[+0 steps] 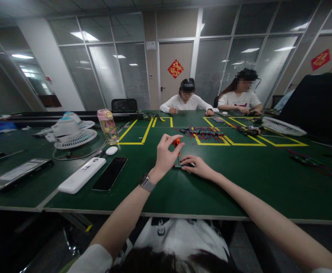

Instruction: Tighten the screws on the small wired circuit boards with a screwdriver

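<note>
Green bench (pixel 217 197): the work area is at its near side, in front of the person. The left hand (pixel 166 151) is raised above the surface, its thumb and index finger clamped on the orange-and-black handle of a screwdriver (pixel 177 142). The screwdriver stands nearly upright, its shaft pointing down to a small circuit board (pixel 177 166) at bench level. Contact between tip and board is too small to confirm.

The right hand (pixel 198 167) is low, palm down, with its fingers at the right end of the board. Whether these fingers grip the board or only press on it cannot be told. A wristwatch (pixel 147 183) is fitted on the left wrist.

Left of the hands, a black phone (pixel 110 174) lies flat beside a white power bank (pixel 82 176). A small white case (pixel 111 151) lies beyond the phone, near a pink-lidded bottle (pixel 109 129) standing upright. White fans (pixel 71 131) are located farther left.

Beyond the hands, a row of wired boards (pixel 204 132) overlaps yellow tape (pixel 130 143) outlines. Two co-workers, one (pixel 185 101) in front and one (pixel 241 98) to the right, sit at the far side.
</note>
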The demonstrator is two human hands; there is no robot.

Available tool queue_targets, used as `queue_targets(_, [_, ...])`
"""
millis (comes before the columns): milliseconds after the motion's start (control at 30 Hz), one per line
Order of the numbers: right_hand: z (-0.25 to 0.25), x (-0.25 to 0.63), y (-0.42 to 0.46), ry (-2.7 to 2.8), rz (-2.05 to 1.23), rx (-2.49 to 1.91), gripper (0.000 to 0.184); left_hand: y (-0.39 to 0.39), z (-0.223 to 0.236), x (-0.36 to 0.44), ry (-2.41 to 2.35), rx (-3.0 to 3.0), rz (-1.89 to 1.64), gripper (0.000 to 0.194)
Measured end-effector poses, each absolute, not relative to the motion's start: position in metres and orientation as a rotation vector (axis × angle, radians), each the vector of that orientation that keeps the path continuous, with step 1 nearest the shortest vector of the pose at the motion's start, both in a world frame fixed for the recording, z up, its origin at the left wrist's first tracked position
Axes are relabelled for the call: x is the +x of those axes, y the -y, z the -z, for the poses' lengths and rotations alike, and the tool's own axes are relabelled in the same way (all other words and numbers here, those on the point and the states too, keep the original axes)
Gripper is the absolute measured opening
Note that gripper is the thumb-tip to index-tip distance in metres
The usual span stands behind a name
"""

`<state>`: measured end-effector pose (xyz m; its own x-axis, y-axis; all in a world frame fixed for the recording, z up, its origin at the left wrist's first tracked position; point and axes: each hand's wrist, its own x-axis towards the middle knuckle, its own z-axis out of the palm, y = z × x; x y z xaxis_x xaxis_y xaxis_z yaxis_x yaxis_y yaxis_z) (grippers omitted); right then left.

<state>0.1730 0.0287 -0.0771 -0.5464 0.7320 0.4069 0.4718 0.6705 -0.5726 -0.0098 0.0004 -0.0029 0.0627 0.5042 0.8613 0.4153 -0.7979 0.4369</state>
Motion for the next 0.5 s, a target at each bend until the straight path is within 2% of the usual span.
queue_targets(133, [0.0779, 0.1732, -0.0294, 2.246, -0.538, -0.924, 0.017, 0.0001, 0.0033, -0.0102, -0.974, 2.232, -1.852, 0.017])
queue_targets(333, [0.0779, 0.1730, -0.0296, 2.252, -0.541, -0.924, 0.018, 0.0020, 0.0041, -0.0104, -0.879, 2.250, -1.748, 0.028])
queue_targets(500, [0.0774, 0.1727, -0.0287, 2.249, -0.531, -0.925, 0.017, 0.0018, 0.0024, -0.0105, -0.930, 2.243, -1.797, 0.019])
